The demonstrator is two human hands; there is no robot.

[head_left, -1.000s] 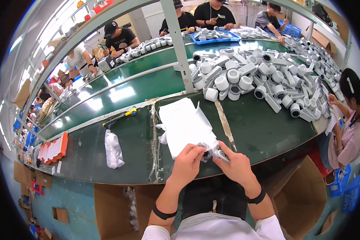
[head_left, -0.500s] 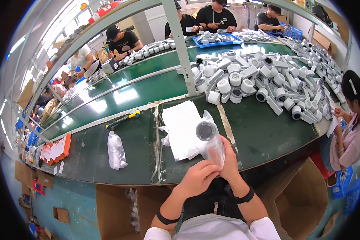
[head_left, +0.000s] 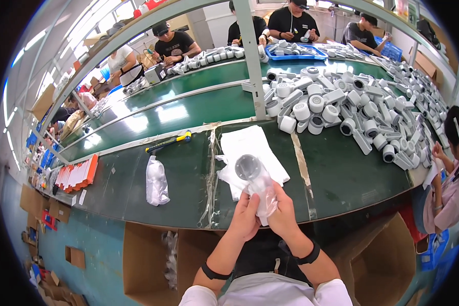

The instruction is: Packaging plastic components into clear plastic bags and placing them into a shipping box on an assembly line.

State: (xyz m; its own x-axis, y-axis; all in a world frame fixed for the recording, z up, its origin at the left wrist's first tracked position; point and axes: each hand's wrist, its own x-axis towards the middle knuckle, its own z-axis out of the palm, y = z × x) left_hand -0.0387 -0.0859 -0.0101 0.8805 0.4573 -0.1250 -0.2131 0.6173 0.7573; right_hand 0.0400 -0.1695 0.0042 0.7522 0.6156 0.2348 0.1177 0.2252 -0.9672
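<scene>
Both my hands hold a white handheld device with a round dark-grey head (head_left: 248, 167), wrapped in a clear plastic bag (head_left: 265, 193). My left hand (head_left: 245, 218) grips the lower left of the bag, thumb up along it. On the other side, my right hand (head_left: 282, 211) closes round the handle end. The device is tilted, its round head pointing up and away from me. Beneath it lies a stack of thin white sheets or bags (head_left: 255, 143) on the dark green bench (head_left: 341, 178). The handle is largely hidden by bag and fingers.
A bagged device (head_left: 157, 182) and a yellow-and-black tool (head_left: 168, 142) lie to the left, near orange-and-white cartons (head_left: 77, 173). Many loose devices (head_left: 336, 102) are heaped at the right. Cardboard boxes (head_left: 150, 260) stand below; co-workers sit across and at right.
The bagged device has come left, its round head tilting more toward me. My left hand has shifted from the bag's lower end to its left side. The whole view has shifted slightly.
</scene>
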